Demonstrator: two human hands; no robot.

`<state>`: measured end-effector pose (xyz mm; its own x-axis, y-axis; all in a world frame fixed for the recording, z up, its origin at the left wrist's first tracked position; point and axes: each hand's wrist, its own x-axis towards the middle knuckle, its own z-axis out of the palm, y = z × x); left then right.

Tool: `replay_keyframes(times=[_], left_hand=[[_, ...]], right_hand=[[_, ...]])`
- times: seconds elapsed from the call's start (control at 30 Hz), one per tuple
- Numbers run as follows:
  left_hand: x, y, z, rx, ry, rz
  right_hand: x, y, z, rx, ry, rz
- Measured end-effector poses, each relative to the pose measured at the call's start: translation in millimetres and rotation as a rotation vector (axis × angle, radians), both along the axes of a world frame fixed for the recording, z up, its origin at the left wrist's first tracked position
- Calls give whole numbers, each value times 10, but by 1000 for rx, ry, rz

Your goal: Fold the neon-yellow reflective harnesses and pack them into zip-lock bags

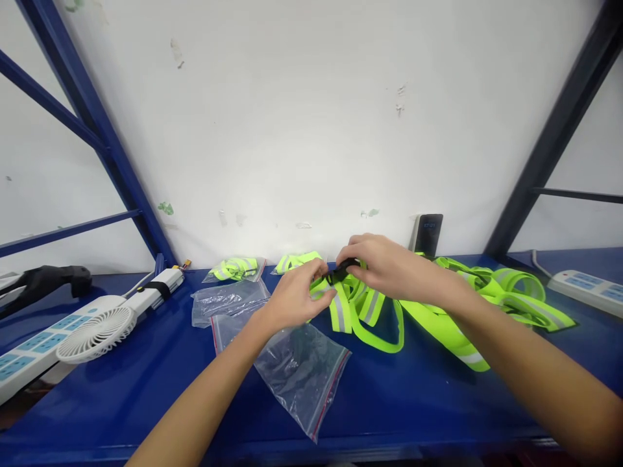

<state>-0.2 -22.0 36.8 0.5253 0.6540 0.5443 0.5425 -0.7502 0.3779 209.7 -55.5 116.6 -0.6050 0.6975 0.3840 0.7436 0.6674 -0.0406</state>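
Both my hands meet over the middle of a blue shelf (pixel 413 395). My left hand (pixel 296 295) pinches a neon-yellow reflective strap (pixel 365 311) just left of its black buckle (pixel 341 271). My right hand (pixel 389 266) closes its fingers on the buckle from the right. The strap hangs in loops below my hands, and more of it trails right into a pile (pixel 506 292). An empty clear zip bag with a red seal line (pixel 302 370) lies flat under my left wrist.
Two bagged straps (pixel 237 268) lie by the back wall, with another empty bag (pixel 224 299) in front. A white fan (pixel 97 334) and a power strip (pixel 29 350) sit left. A dark phone (pixel 428 235) leans on the wall. Another power strip (pixel 584 288) lies far right.
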Motion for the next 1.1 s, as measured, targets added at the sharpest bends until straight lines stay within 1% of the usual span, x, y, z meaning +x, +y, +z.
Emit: replay_keyframes(times=[0.1,0.2,0.27,0.33,0.4,0.5,0.6,0.67,0.73,0.8,0.9,1.0,1.03,1.1], left_hand=[[-19,64,39,-5,-10,3],[-11,121,60,-7,-111,123],[18,131,72,6,-192,217],[54,113,93,17,-243,298],[80,76,131,19,-247,354],[78,21,226,22,-180,361],[45,-12,353,60,-113,352],[39,-25,442,135,-107,373],[67,-38,519,183,-150,378],[139,-51,570,152,-236,330],[298,-60,592,33,-394,180],[426,-45,578,-117,-583,5],[445,-35,571,-170,-647,-53],[444,-9,554,-283,-741,-176]], right_hand=[[60,21,-21,27,139,16],[111,-1,-60,-18,176,95],[111,10,-107,2,192,126],[83,65,-167,102,229,100],[45,151,-227,218,246,33],[14,272,-273,325,212,-65],[29,327,-225,411,190,-125],[45,333,-133,492,185,-149],[50,333,-6,587,195,-172],[34,331,127,666,226,-195],[-19,320,268,708,300,-185],[-76,280,293,684,418,-118],[-89,262,280,654,483,-97],[-102,228,238,544,650,-57]])
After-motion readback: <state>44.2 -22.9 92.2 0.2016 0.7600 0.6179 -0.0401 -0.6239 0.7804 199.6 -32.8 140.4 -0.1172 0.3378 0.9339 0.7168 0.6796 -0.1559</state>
